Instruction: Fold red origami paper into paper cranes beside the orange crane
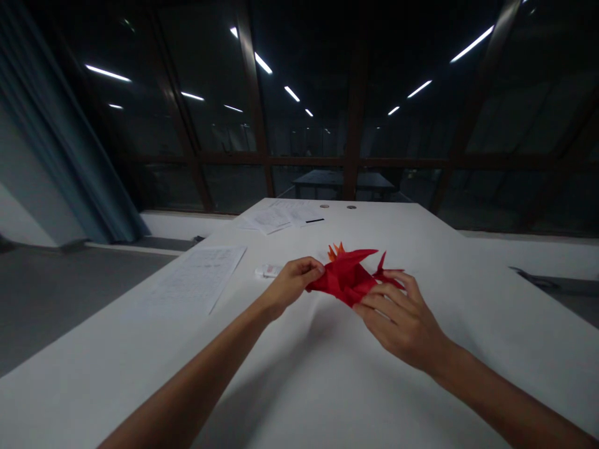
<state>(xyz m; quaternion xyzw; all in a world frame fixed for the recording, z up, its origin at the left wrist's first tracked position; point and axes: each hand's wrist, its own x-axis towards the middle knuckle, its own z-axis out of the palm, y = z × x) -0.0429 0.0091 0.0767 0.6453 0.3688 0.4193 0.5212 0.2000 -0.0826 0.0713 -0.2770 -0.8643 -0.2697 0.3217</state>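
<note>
A red folded paper piece with pointed flaps is held up above the white table between both hands. My left hand pinches its left end between thumb and fingers. On the right side, my right hand has its fingers closed on the lower right edge. Beyond that hand's fingers, thin red pointed paper tips stick out; whether they join the held piece cannot be made out. Small orange pointed tips show just behind the red paper, their lower part hidden.
A white tube-like item lies left of the hands on the white table. Printed sheets lie at the left, with more papers and a black pen-like stick farther back. Two small round discs sit near the far edge.
</note>
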